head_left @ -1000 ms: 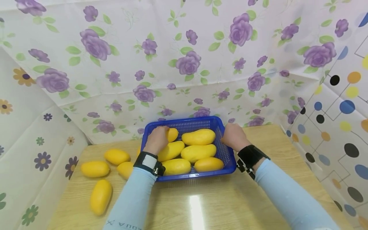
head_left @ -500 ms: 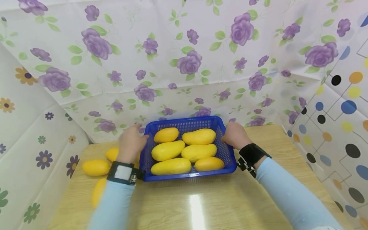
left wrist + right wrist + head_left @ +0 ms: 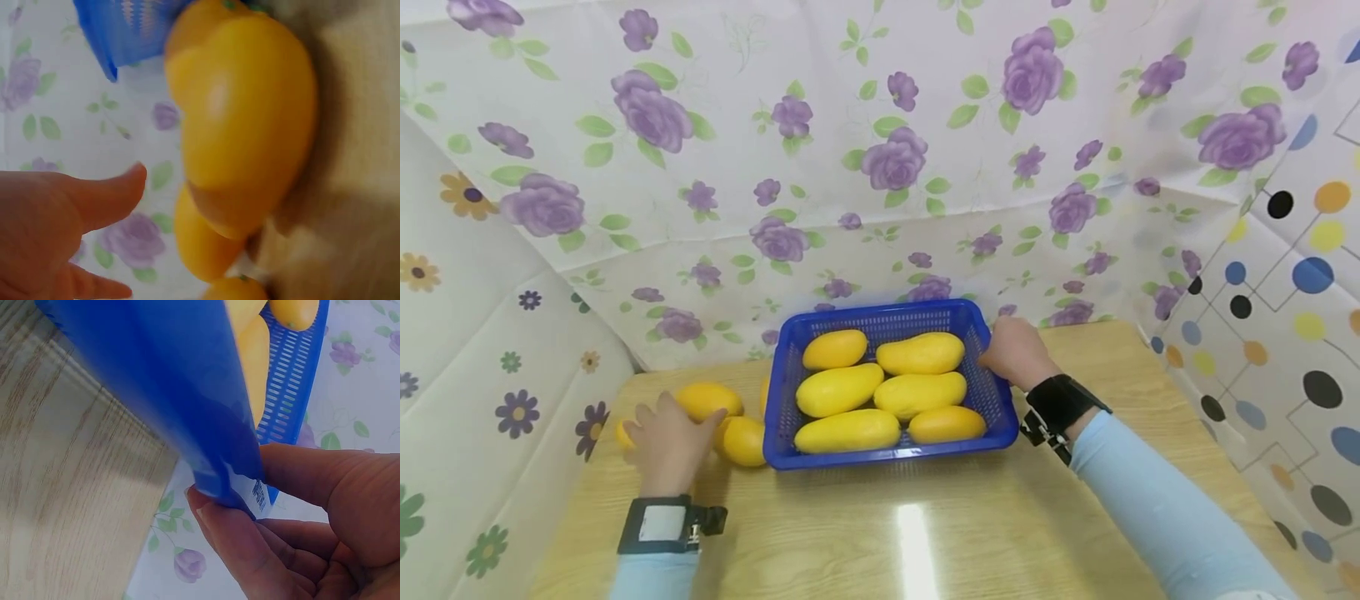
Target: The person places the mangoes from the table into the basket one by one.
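Note:
In the head view my left hand (image 3: 668, 442) is over the loose yellow mangoes left of the basket, fingers spread, thumb out to the right. The left wrist view has its thumb and a finger apart, with a large mango (image 3: 256, 119) close by and nothing between them. My right hand (image 3: 1017, 353) grips the right rim of a blue plastic basket (image 3: 842, 460). Seen from the right wrist, thumb and fingers pinch that rim, where a small printed label shows. Several mangoes (image 3: 847, 432) lie in two columns inside the basket.
Beside the basket's left wall lie more mangoes, one (image 3: 709, 401) behind my left thumb and another (image 3: 743, 442) near the basket corner. The wooden table (image 3: 820, 533) meets a flowered cloth (image 3: 715, 217) behind. A dotted cloth (image 3: 1292, 350) stands at the right.
My left hand has come out of the basket, passed its left rim and moved left and nearer over the loose mangoes. A mango it covered in the basket now shows. The right hand stays at the rim.

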A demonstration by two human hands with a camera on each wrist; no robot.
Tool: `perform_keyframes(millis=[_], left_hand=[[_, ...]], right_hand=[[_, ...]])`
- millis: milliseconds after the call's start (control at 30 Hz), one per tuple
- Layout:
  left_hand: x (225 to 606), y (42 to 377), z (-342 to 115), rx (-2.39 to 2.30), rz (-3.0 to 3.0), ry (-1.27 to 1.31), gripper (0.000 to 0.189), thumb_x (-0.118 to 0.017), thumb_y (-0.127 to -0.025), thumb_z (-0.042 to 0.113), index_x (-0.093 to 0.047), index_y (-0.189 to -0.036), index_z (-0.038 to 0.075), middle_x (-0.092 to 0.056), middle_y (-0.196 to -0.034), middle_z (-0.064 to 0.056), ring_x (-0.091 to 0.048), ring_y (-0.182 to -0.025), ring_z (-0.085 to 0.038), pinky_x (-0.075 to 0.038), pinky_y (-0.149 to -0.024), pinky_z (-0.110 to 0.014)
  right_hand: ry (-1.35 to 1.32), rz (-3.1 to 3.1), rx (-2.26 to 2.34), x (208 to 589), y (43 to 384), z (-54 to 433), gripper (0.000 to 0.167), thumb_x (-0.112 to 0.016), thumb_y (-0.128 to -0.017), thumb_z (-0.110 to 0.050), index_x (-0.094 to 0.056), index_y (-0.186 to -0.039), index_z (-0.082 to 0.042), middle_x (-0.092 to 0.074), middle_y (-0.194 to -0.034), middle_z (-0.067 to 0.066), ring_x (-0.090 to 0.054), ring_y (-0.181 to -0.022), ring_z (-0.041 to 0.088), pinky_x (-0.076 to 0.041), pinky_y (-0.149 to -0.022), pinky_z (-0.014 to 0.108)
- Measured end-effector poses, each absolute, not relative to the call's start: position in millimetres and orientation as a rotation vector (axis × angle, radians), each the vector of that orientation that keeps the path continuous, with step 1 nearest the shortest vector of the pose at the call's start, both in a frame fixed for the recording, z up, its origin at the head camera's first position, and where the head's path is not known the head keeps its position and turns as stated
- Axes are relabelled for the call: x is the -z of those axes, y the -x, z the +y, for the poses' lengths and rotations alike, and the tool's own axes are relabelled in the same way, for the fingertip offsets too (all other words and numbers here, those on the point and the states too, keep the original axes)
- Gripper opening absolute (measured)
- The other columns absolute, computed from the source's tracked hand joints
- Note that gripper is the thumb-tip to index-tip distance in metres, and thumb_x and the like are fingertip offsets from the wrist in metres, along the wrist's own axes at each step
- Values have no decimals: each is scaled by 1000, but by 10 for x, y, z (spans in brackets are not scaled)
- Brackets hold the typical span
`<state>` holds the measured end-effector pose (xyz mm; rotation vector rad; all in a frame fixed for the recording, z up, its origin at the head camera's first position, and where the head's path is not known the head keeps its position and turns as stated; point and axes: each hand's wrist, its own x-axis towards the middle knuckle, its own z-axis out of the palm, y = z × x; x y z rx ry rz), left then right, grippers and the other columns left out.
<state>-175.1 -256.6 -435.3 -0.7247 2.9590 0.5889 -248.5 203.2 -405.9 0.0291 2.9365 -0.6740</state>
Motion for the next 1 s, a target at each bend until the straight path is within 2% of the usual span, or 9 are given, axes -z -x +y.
perform_keyframes(millis=[133, 200, 433, 533, 700, 800, 900, 1000], left_hand=[[4468, 1681, -2637, -548, 2823, 787, 132, -41, -67, 88, 1, -145, -10, 12, -141, -46, 9, -126, -68, -12, -84, -85], [4503, 1660, -2650, -543, 2762, 804, 136, -32, -63, 93, 9, -144, -8, 19, -139, -46, 14, -125, -69, -10, -81, -86], [4552, 1619, -2648, -637, 2661, 866, 134, -26, -60, 95, 17, -145, 1, 24, -139, -43, 14, -125, -68, -7, -80, -86], [4578, 1611, -2656, -666, 2656, 869, 129, -26, -63, 94, 18, -146, 5, 23, -140, -43, 11, -126, -68, -7, -80, -86], [4624, 1584, -2689, -705, 2636, 881, 114, -24, -74, 86, 24, -145, 10, 19, -142, -43, 6, -126, -69, -7, -81, -86], [4641, 1562, -2706, -717, 2624, 895, 107, -30, -82, 77, 26, -143, 9, 16, -141, -44, 2, -125, -70, -9, -83, -85], [4649, 1520, -2726, -728, 2634, 903, 107, -44, -86, 63, 26, -143, 4, 11, -140, -46, -3, -124, -70, -14, -87, -83], [4648, 1462, -2759, -699, 2655, 892, 111, -59, -82, 49, 16, -143, -6, 0, -136, -50, -13, -120, -69, -22, -87, -81]], right_hand=[[-47, 2943, 669, 4065, 2478, 2039, 20, -72, -72, -16, -58, -77, -2, -60, -67, 11, -58, -46, 19, -46, -38, 25], [-43, 2949, 662, 4063, 2474, 2042, 20, -72, -73, -16, -59, -76, -2, -60, -66, 10, -57, -46, 19, -45, -38, 25], [-27, 2971, 643, 4073, 2478, 2030, 21, -74, -71, -18, -60, -76, -3, -59, -65, 8, -56, -49, 18, -44, -41, 24], [-24, 2975, 638, 4076, 2478, 2031, 22, -74, -72, -18, -60, -77, -3, -59, -66, 8, -56, -51, 18, -44, -43, 24], [-21, 2980, 640, 4067, 2470, 2024, 22, -74, -72, -19, -60, -78, -2, -58, -67, 8, -56, -53, 18, -43, -44, 24], [-21, 2980, 640, 4072, 2474, 2020, 22, -74, -72, -19, -60, -78, -3, -58, -67, 8, -55, -53, 18, -43, -44, 24], [-19, 2993, 627, 4081, 2480, 2020, 22, -74, -72, -19, -60, -77, -3, -58, -67, 8, -55, -53, 18, -43, -44, 24], [-22, 3009, 612, 4091, 2488, 2018, 23, -74, -72, -20, -60, -77, -3, -58, -68, 8, -56, -54, 19, -43, -45, 25]])
